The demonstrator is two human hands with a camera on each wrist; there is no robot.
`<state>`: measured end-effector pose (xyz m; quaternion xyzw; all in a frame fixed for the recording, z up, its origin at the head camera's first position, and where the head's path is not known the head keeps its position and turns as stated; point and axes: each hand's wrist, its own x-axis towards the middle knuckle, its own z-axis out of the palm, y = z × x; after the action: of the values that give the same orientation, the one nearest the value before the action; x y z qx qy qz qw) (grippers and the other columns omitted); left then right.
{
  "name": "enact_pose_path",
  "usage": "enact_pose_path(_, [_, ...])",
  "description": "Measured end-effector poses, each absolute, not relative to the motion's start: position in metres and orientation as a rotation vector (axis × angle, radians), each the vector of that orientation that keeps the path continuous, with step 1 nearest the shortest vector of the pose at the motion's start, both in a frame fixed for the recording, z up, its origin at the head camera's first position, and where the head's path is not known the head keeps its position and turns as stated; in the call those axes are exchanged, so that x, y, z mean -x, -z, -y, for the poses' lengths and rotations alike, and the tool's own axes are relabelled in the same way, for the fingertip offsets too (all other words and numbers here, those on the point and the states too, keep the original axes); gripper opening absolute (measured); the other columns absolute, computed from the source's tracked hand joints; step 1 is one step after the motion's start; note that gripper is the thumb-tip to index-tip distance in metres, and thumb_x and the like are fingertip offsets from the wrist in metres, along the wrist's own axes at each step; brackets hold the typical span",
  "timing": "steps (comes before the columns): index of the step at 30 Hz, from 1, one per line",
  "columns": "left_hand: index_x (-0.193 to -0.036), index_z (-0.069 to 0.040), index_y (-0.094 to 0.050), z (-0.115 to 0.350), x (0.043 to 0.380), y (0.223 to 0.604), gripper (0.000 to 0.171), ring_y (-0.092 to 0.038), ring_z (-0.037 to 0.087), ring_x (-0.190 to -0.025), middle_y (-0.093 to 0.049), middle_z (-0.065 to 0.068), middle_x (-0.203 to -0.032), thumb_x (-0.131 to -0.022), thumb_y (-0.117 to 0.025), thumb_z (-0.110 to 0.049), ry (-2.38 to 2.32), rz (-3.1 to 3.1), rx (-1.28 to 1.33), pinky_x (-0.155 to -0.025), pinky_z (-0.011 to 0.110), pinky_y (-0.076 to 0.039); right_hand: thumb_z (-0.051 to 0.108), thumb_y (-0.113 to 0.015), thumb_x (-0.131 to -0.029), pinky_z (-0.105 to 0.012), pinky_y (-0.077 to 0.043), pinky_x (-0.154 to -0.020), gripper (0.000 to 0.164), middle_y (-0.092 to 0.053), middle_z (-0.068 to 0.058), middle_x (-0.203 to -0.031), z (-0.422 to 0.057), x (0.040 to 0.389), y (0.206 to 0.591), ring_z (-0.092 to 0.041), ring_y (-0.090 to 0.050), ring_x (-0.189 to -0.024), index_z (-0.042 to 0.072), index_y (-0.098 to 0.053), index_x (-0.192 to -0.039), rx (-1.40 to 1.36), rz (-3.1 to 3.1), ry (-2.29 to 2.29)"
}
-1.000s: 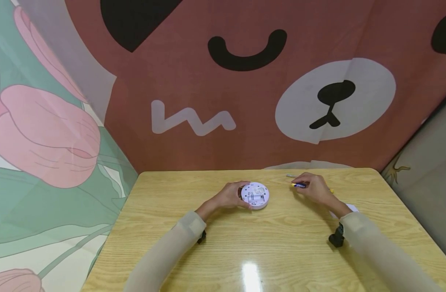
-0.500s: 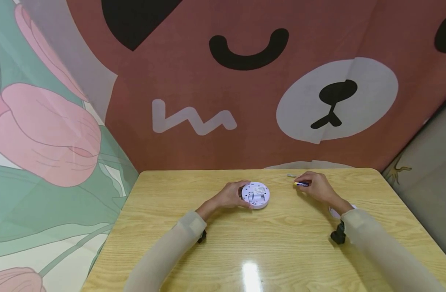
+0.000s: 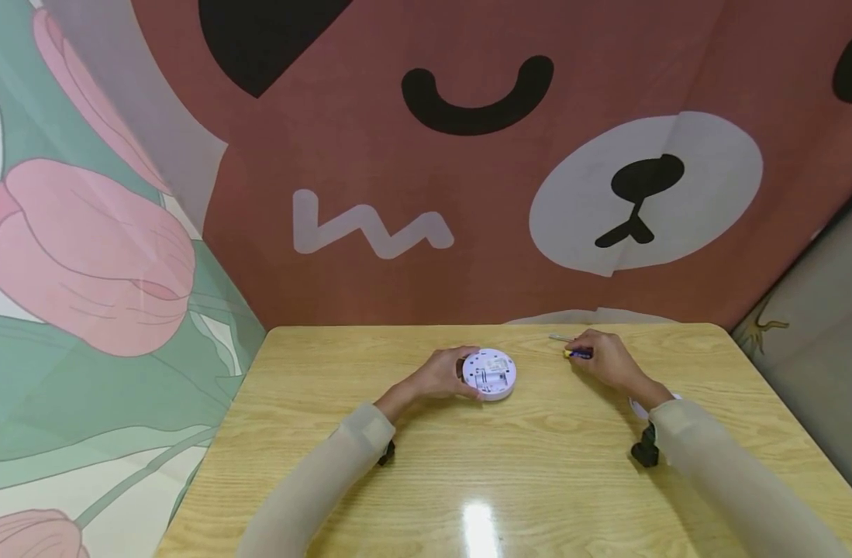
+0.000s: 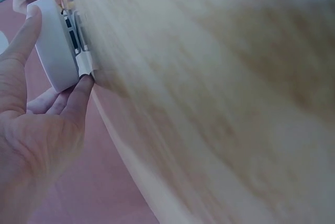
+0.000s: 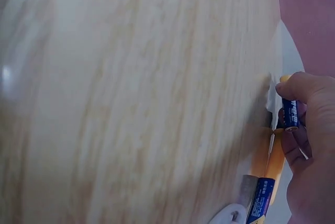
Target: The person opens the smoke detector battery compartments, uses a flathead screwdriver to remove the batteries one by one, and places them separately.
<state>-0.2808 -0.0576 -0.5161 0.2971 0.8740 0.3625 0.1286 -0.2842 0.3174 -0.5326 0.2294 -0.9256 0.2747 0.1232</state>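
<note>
In the head view my left hand point(image 3: 443, 374) grips the left edge of a round white device point(image 3: 490, 374) with its open battery compartment facing up. Thumb and fingers span the rim of the device point(image 4: 55, 46) in the left wrist view, where it stands tilted. Over to the right, my right hand point(image 3: 610, 360) pinches a blue battery with a yellow end point(image 3: 579, 353) between thumb and fingers. The right wrist view shows this battery point(image 5: 290, 110) above an orange screwdriver handle point(image 5: 276, 158). The screwdriver's metal shaft point(image 3: 560, 337) shows beyond my right hand.
A second blue battery point(image 5: 260, 200) lies beside the orange handle, near a white rounded piece point(image 5: 230, 214). In the head view a white piece point(image 3: 638, 408) is partly hidden by my right wrist. The wooden table point(image 3: 495, 465) meets a printed cloth backdrop point(image 3: 370, 287) behind it.
My right hand has shifted slightly to the right with the battery, and the yellow bit seen behind it is now hidden. My left hand and the white device stay nearly in place.
</note>
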Motion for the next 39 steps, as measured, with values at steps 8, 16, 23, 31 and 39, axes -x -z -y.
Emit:
enact_pose_path(8, [-0.159, -0.005, -0.047, 0.056, 0.281, 0.518, 0.102, -0.057, 0.012, -0.132, -0.059, 0.007, -0.153, -0.076, -0.098, -0.035, -1.043, -2.544, -0.856, -0.11, 0.029, -0.047, -0.004, -0.083, -0.087, -0.052, -0.061, -0.076, 0.02, -0.075, -0.017, -0.101, -0.318, 0.284, 0.533, -0.035, -0.073, -0.088, -0.003, -0.082, -0.107, -0.68, 2.728, -0.733])
enact_pose_path(16, [-0.159, -0.004, -0.047, 0.056, 0.283, 0.517, 0.102, -0.058, 0.011, -0.13, -0.06, 0.008, -0.152, -0.076, -0.099, -0.034, -1.039, -2.543, -0.858, -0.108, 0.028, -0.048, -0.001, -0.083, -0.088, -0.045, -0.061, -0.071, 0.02, -0.074, -0.015, -0.101, -0.319, 0.282, 0.531, -0.029, -0.072, -0.084, -0.001, -0.082, -0.108, -0.695, 2.738, -0.675])
enact_pose_path(23, [-0.158, -0.005, -0.048, 0.055, 0.282, 0.516, 0.102, -0.058, 0.012, -0.13, -0.061, 0.008, -0.151, -0.075, -0.099, -0.035, -1.029, -2.558, -0.855, -0.11, 0.029, -0.047, 0.002, -0.084, -0.088, -0.041, -0.06, -0.068, 0.021, -0.073, -0.014, -0.101, -0.319, 0.278, 0.528, -0.026, -0.071, -0.082, -0.001, -0.081, -0.109, -0.682, 2.731, -0.678])
enact_pose_path(31, [-0.159, -0.005, -0.047, 0.056, 0.282, 0.516, 0.101, -0.058, 0.012, -0.13, -0.061, 0.007, -0.151, -0.077, -0.098, -0.035, -1.022, -2.549, -0.855, -0.109, 0.029, -0.047, 0.011, -0.084, -0.092, -0.052, -0.059, -0.078, 0.034, -0.071, -0.02, -0.115, -0.328, 0.271, 0.517, -0.035, -0.07, -0.095, -0.003, -0.076, -0.122, -0.618, 2.806, -0.716])
enact_pose_path(39, [-0.159, -0.004, -0.046, 0.056, 0.28, 0.514, 0.102, -0.058, 0.015, -0.131, -0.06, 0.008, -0.152, -0.076, -0.099, -0.033, -1.044, -2.539, -0.833, -0.11, 0.032, -0.047, 0.015, -0.086, -0.091, -0.06, -0.057, -0.086, 0.045, -0.069, -0.024, -0.124, -0.34, 0.26, 0.506, -0.042, -0.068, -0.107, -0.004, -0.072, -0.129, -0.624, 2.841, -0.716])
